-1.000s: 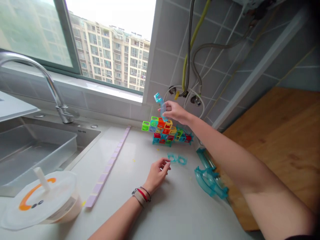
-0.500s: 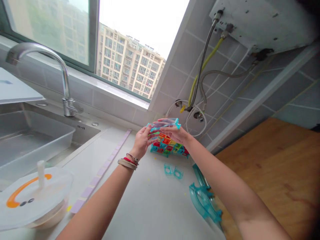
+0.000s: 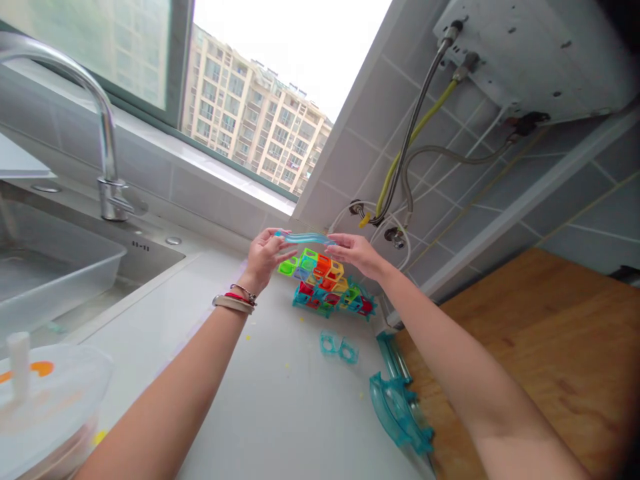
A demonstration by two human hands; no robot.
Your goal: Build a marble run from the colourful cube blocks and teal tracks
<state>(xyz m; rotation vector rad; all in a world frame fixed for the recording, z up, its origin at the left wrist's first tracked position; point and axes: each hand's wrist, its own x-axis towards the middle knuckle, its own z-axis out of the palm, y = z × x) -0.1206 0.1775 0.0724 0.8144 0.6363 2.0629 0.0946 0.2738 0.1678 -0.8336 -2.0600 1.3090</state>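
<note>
Above the far corner of the counter (image 3: pixel 300 400), both hands hold one clear blue track piece (image 3: pixel 305 237) level between them: the left hand (image 3: pixel 265 257) pinches its left end and the right hand (image 3: pixel 356 255) its right end, just over the stack of coloured cube blocks (image 3: pixel 327 287). The step in hand looks like seating this piece on the stack's top; that calls for lining its ends up with the upper cubes and lowering it evenly. Two small teal frames (image 3: pixel 339 347) lie on the counter nearer, and curved teal track sections (image 3: pixel 397 407) sit by the wooden board (image 3: pixel 540 360). At left, a clear plastic tub (image 3: pixel 55 267) sits in the sink, seemingly empty though partly cropped; a lidded cup (image 3: pixel 45 400) stands close by.
</note>
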